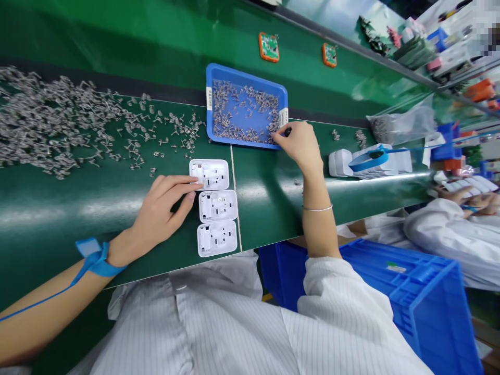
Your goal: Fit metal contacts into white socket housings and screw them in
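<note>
Three white plastic housings stand in a column on the green bench: a far one (pixel 219 176), a middle one (pixel 230 207) and a near one (pixel 231 239). Stretched fingers of my left hand (pixel 160 211) rest on the left edge of the far housing; that hand is open. At the lower right corner of a blue tray (pixel 247 141), my right hand (pixel 300 143) is closed in a pinch, its fingertips at the small metal contact springs (pixel 258 133) in the tray. A small black thing (pixel 288 132) shows between its fingers; its kind is unclear.
A large heap of metal springs (pixel 58 120) spreads over the left bench. Orange-framed circuit boards (pixel 269 47) lie at the back. To the right are white housings (pixel 340 163), a blue strap (pixel 367 161) and a plastic bag (pixel 406 122). A blue crate (pixel 402 276) stands below; a co-worker's sleeve (pixel 441 224) is beyond.
</note>
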`<state>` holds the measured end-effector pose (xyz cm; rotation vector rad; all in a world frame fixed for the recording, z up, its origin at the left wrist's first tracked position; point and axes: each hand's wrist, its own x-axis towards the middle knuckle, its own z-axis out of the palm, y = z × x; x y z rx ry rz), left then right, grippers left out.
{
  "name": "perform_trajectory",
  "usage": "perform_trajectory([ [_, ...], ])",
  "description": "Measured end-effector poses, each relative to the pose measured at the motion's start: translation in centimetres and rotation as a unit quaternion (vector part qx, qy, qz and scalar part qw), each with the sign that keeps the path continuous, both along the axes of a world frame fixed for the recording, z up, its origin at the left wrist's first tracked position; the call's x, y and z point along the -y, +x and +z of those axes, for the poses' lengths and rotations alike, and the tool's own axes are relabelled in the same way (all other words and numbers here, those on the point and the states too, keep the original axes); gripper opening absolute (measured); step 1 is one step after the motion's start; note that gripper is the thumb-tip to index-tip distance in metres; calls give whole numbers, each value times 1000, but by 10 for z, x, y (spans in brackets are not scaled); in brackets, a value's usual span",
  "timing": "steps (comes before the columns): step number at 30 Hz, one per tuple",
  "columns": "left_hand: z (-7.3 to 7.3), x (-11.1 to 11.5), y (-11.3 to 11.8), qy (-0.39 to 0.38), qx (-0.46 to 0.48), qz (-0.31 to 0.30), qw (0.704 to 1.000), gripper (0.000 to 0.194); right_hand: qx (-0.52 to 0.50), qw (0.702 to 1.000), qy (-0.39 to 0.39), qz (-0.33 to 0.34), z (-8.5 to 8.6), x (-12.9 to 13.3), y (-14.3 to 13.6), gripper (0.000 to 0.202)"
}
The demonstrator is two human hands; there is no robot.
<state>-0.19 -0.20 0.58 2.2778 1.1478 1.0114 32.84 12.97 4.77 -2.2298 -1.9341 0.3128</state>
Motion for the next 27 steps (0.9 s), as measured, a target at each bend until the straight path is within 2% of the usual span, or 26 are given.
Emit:
perform_trajectory([
  [8, 2, 0, 0, -2, -8, -6, 1000, 22, 12, 999, -36, -4, 0, -5, -7, 9],
  [14, 0, 1, 0, 9, -2, -12, 1000, 22, 19, 999, -17, 21, -5, -7, -4, 11],
  [17, 0, 2, 0, 14, 2, -11, 1000, 22, 0, 999, 23, 26, 0, -1, -1, 13],
  [20, 1, 3, 1, 9, 27, -10, 1000, 25, -72, 991, 93, 60, 18, 30, -15, 11],
  [22, 2, 4, 2, -3, 52, -13, 999, 31, -160, 976, 94, 117, 32, 63, -38, 9],
  [25, 1, 7, 4, 8, 95, -45, 994, 38, -268, 940, -36, 208, 48, 114, -81, 7],
  [27, 0, 10, 6, 15, 130, -68, 989, 32, -304, 910, -106, 260, 50, 136, -103, 5],
])
